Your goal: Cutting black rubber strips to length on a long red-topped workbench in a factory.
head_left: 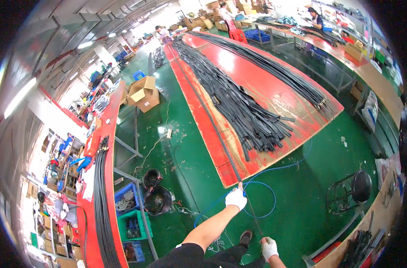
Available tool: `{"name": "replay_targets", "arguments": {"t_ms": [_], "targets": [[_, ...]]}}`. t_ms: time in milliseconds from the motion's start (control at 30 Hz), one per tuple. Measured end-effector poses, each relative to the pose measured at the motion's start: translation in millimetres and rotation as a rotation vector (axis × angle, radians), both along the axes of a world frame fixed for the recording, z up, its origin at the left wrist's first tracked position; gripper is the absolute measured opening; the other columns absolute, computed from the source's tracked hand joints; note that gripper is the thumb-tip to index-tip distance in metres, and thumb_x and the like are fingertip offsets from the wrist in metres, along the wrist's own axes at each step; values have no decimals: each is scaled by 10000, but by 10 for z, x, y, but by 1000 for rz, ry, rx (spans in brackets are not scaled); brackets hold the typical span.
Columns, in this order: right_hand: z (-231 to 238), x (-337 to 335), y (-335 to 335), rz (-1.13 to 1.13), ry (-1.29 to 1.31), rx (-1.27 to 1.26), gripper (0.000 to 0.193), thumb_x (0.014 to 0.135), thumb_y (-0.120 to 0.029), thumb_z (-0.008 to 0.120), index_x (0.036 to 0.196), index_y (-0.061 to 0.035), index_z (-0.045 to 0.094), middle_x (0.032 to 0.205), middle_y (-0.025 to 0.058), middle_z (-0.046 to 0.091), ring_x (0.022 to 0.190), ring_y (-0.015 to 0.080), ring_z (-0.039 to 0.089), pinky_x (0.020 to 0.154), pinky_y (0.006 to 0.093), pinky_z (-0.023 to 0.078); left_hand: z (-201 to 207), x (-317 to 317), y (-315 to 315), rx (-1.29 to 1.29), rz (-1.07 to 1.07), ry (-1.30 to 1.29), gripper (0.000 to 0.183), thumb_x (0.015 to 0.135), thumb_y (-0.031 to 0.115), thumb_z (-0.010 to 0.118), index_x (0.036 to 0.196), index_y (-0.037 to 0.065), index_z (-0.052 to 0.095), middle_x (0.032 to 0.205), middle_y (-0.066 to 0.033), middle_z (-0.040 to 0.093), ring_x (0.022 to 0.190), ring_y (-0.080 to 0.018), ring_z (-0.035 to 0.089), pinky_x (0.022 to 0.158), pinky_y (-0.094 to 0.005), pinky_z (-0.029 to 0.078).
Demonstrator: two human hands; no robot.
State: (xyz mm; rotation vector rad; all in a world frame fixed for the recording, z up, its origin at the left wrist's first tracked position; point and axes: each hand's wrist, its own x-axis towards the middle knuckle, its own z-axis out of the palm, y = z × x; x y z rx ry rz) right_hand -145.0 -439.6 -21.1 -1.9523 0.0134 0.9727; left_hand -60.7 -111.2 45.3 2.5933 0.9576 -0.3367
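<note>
Beside the red tabletop (278, 91): left hand (236, 199), grip closed around black strip (230, 161); right hand (269, 249), grip pinching it lower down.

Dressed in a black top (185, 258) with a short sleeve, dark pants (232, 256) and a dark shoe (245, 237) with a pale edge. Wearing white gloves (233, 202) on left hand (237, 198) and right hand (269, 248), with some fingertips (240, 184) bare.

You are in a factory workshop. Around you, a long red worktable (277, 80) bears black strips (230, 94), and a co-worker (317, 20) is at another bench (342, 54).
</note>
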Motion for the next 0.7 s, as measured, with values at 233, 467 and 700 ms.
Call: {"name": "replay_targets", "arguments": {"t_ms": [233, 467, 700], "targets": [[-32, 1266, 1890, 96, -243, 66, 318, 1056, -270, 570, 1037, -9, 750, 884, 163, 715, 839, 282, 678, 814, 431, 544, 121, 34, 150, -31, -40, -101, 884, 877, 294, 696, 1662, 99, 341, 1299, -235, 674, 1163, -410, 695, 1002, -479, 569], [293, 1350, 1864, 54, 230, 231, 225, 1077, -218, 582, 1072, -36, 715, 740, 45, 615, 633, 176, 562, 508, 380, 455, 203, -22, 365, -111, -10, -117, 821, 890, 245, 640, 1651, 116, 362, 1277, -244, 679, 1184, -425, 686, 1020, -490, 555], [207, 1310, 1866, 304, -255, -2, 300, 1031, -261, 609, 1096, -29, 786, 990, 220, 774, 952, 340, 750, 869, 429, 553, 94, -121, 279, -91, -28, -112, 843, 896, 263, 652, 1664, 117, 335, 1287, -258, 672, 1155, -431, 688, 1000, -499, 563]]}}
